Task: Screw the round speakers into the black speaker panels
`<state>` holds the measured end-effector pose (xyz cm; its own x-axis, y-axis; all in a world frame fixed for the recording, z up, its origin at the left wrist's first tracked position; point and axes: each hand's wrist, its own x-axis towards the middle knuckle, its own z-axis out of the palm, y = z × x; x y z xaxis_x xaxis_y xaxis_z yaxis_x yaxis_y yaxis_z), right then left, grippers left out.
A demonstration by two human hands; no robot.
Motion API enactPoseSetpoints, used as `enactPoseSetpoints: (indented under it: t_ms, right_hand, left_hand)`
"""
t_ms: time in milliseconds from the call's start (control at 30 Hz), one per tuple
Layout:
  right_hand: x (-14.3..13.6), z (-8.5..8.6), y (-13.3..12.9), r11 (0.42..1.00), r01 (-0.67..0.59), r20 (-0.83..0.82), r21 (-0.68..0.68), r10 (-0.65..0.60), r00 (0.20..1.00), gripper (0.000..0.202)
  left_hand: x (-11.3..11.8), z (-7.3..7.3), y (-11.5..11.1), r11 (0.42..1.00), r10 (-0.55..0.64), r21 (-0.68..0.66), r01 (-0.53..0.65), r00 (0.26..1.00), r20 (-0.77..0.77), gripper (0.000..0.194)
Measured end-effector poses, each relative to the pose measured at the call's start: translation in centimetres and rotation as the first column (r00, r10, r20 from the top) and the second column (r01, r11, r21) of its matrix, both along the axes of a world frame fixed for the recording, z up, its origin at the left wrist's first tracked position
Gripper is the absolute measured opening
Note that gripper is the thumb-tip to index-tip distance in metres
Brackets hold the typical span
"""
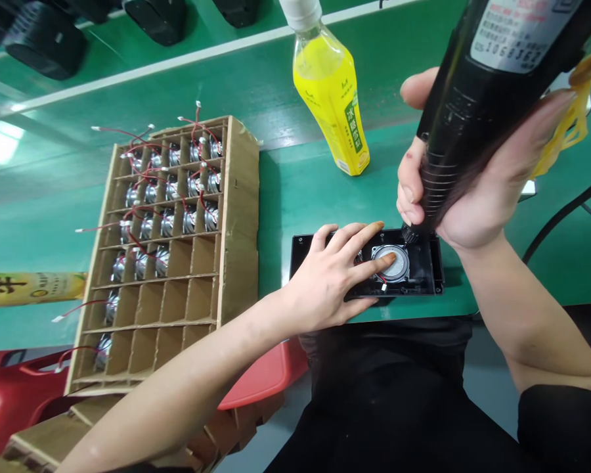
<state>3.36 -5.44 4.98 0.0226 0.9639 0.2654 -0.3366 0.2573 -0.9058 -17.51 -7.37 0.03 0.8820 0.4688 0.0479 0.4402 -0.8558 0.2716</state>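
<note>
Near edge of worktop [280,190]: black case [426,284] lies flat, long side along that edge, with a round speaker [398,269] seated in its right part. A second one is partly visible under the left hand [325,279].

Left hand: fingers spread over the case, not clenched, one fingertip on the speaker face, thumb by the case's near side. Right hand [490,197]: fingers wrapped round a black power driver [465,125], held tilted, tip down at the speaker's far right corner. Can't tell if the tip touches a screw.

Red stool [270,378] sits below the near edge, left of the person's lap.

Left of the case, well apart: divided carton [241,217], its near end past the near edge. Speakers with red leads fill its three far rows; then three, one and one, all toward the left.

Yellow pack [34,289] left of the carton. Black cable [566,213] to the right, beyond the forearm.

Farther back: yellow drink bottle [328,92], white cap. Black housings [44,43] toward the far left corner, past a pale strip.
</note>
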Motion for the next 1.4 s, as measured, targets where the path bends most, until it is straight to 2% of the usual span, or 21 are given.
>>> enactPoseSetpoints:
  t_ms: [133,300,533,700,900,1067,1133,1200,1300,1400]
  right_hand:
    - [0.4,-0.8,0.3,0.999,-0.033,0.015,0.027,0.032,0.999,0.082]
    - [0.5,-0.6,-0.4,0.982,-0.175,0.05,0.066,0.172,0.984,0.069]
    - [0.5,-1.1,-0.7,0.959,-0.28,0.031,0.038,0.279,0.96,0.08]
    - [0.7,-1.8,-0.7,0.955,-0.296,0.014,0.005,0.296,0.955,0.083]
    - [0.9,-2.2,-0.8,0.942,-0.332,-0.014,0.053,0.333,0.943,0.076]
    - [1.5,-3.3,-0.5,0.938,-0.343,0.016,0.051,0.343,0.939,0.089]
    - [1.6,-3.7,-0.3,0.93,-0.36,0.022,0.079,0.36,0.933,0.086]
    - [1.5,-4.0,-0.1,0.922,-0.362,-0.004,0.139,0.366,0.93,0.073]
    - [1.2,-3.2,0.0,0.901,-0.351,-0.044,0.254,0.373,0.927,0.059]
    - [2.4,-1.0,-0.7,0.904,-0.257,-0.066,0.341,0.296,0.953,0.055]
  left_hand:
    - [0.0,0.3,0.0,1.0,-0.001,-0.025,0.0,1.0,-0.021,0.055]
    - [-0.1,0.2,0.1,1.0,-0.012,-0.017,0.011,1.0,-0.01,0.056]
    - [0.0,0.3,0.3,0.999,-0.036,0.017,0.036,0.999,0.007,0.054]
    - [0.1,0.5,0.3,0.999,-0.037,0.035,0.037,0.999,0.002,0.052]
    - [0.2,0.5,0.2,0.999,-0.031,0.03,0.032,0.999,-0.018,0.053]
    - [0.2,0.0,0.1,0.999,-0.015,0.042,0.014,1.0,0.015,0.053]
    - [0.2,-0.3,0.1,0.999,-0.011,0.037,0.011,1.0,0.019,0.053]
    - [0.0,-0.4,0.2,0.999,-0.023,0.029,0.023,1.0,0.017,0.056]
    - [-0.6,-0.1,0.3,0.999,-0.046,0.028,0.045,0.999,0.015,0.067]
    - [-1.5,0.5,0.4,0.998,-0.047,0.035,0.047,0.999,-0.01,0.071]
